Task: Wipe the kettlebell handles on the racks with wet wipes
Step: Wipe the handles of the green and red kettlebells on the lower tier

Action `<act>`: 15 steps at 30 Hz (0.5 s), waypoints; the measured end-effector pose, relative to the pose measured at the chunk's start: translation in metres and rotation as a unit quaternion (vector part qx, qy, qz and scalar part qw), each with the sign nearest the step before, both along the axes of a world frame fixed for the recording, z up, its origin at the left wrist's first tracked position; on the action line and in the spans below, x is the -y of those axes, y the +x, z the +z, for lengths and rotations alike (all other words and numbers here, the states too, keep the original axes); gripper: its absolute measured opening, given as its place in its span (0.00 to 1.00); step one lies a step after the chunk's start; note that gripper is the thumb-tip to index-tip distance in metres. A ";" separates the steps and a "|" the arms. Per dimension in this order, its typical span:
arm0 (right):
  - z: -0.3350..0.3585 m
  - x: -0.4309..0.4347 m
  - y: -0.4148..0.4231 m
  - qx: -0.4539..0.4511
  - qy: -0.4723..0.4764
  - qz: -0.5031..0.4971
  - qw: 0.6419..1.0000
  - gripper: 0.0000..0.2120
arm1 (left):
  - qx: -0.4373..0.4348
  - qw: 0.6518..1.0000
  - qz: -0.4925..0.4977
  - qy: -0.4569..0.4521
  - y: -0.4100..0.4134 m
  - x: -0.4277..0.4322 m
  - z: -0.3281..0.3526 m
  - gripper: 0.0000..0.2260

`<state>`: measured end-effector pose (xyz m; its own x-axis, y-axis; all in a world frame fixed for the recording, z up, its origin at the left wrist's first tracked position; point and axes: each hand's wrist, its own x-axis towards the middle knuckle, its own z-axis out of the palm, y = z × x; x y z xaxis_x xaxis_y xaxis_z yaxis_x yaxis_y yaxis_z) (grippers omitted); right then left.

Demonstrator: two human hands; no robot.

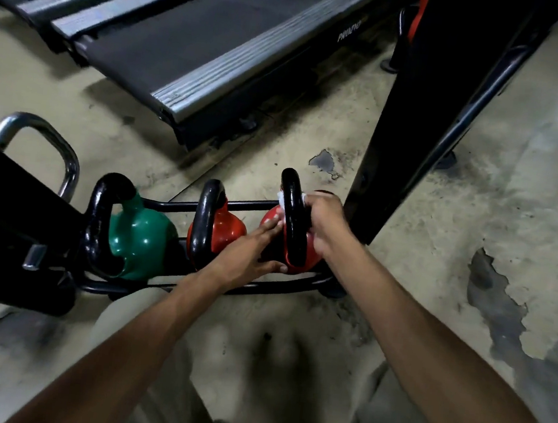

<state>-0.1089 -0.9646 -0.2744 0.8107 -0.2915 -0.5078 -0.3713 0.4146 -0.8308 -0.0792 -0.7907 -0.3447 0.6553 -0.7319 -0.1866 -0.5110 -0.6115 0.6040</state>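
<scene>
Right hand (324, 223) closed round a white wet wipe (283, 200), which is wrapped over the black handle (292, 226) of the rightmost red kettlebell (270, 218), centre of frame. Left hand (253, 243) flat, fingers straight, pressed on that bell's near side; reads as bracing.

Handle loop stands edge-on to the camera. Its long axis runs near to far, lower to upper in frame. Right hand sits on the loop's right flank, high up, so a wiping stroke would probably travel along that axis, down toward the near foot or over the crown.

Other handles lie left of both hands: middle red kettlebell (229, 230), then green kettlebell (141, 234). Left hand is the nearer to them. All three sit on a low black rack (247, 204).

Hidden: right fingertips and most of the wipe, behind the handle. Rack's left end is cut off by dark framing. Chrome handle (70, 168) above it, its bell unseen. Treadmill (201, 48) beyond, upper left.
</scene>
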 end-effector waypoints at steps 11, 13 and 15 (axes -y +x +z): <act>0.008 0.013 -0.085 0.031 -0.275 0.041 0.960 0.09 | -0.121 0.989 0.089 -0.001 -0.044 0.027 0.088 0.29; 0.037 0.010 -0.096 0.024 -0.180 0.015 0.983 0.14 | -0.152 0.977 0.151 -0.013 -0.061 0.024 0.117 0.21; 0.078 0.008 -0.112 0.019 -0.086 -0.025 0.996 0.17 | -0.209 0.956 0.197 -0.058 -0.082 0.023 0.159 0.16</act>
<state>-0.2213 -0.9725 -0.1964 0.8113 -0.4114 -0.4153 -0.3202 0.2816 -0.9045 -0.1614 -0.8134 -0.1862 0.7699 -0.4753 -0.4258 0.0462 -0.6240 0.7801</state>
